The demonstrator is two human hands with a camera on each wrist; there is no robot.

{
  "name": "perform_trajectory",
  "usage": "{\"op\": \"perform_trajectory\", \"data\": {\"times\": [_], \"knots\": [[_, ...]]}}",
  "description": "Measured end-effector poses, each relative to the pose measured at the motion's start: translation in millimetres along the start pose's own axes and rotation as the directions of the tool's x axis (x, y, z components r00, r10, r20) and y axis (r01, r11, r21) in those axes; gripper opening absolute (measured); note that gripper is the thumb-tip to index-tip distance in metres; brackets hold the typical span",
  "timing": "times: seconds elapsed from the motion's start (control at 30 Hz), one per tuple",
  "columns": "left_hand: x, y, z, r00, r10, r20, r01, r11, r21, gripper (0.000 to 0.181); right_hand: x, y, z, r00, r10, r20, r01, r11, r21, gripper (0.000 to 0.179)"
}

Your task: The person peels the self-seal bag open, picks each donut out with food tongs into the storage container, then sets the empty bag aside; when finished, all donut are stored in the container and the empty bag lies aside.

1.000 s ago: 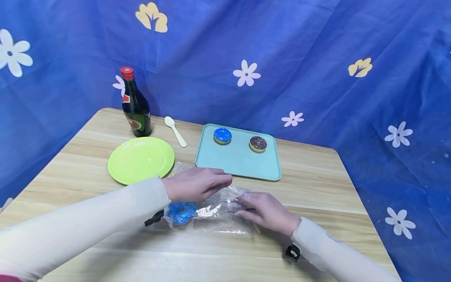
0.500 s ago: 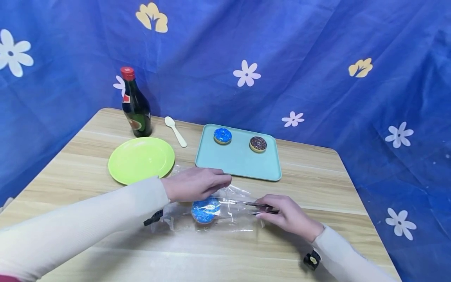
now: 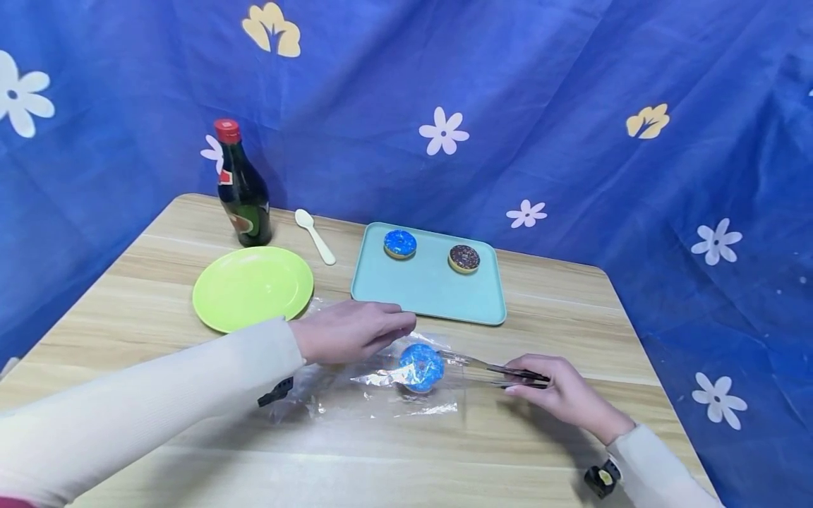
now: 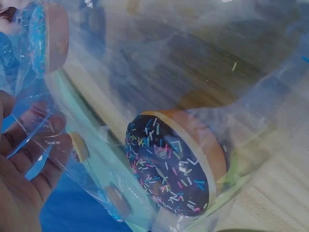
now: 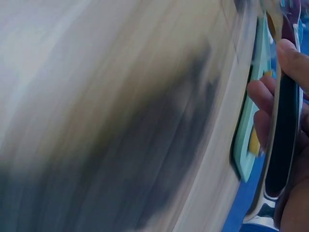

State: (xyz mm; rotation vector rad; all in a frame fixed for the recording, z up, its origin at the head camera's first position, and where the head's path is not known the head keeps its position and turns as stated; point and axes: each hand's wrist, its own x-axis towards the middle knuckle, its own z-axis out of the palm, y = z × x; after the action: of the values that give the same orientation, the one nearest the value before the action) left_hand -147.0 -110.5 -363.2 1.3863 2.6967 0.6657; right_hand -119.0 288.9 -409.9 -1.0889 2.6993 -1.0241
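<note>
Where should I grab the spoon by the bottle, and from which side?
Take the spoon by its straight handle, the end nearest the green plate, coming from above. It lies flat with its bowl toward the bottle, so the handle end looks to have more room.

Right hand (image 3: 567, 395) gripping tongs (image 3: 502, 372) clasping a blue donut (image 3: 421, 367) at a clear bag (image 3: 356, 384), left hand (image 3: 351, 330) pressing it.

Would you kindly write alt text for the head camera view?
A right hand holds tongs gripping a blue donut at a clear plastic bag, which the left hand pins to the wooden table. Behind lie a teal tray and green plate.
</note>
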Motion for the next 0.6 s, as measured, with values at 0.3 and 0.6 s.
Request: {"op": "perform_trajectory", "data": {"times": [0.3,0.6], "knots": [[1.4,-0.6,-0.1,1.0,-0.015,-0.007,0.015,1.0,-0.003,0.01,-17.3,8.5,-20.1,0.991,0.134,0.015,-0.135,0.988,0.071,0.023],[1.8,-1.0,-0.5,1.0,-0.022,-0.004,0.022,1.0,-0.003,0.013,-32.7,9.9,-42.4,0.978,0.204,-0.052,-0.204,0.979,-0.001,0.021]]}}
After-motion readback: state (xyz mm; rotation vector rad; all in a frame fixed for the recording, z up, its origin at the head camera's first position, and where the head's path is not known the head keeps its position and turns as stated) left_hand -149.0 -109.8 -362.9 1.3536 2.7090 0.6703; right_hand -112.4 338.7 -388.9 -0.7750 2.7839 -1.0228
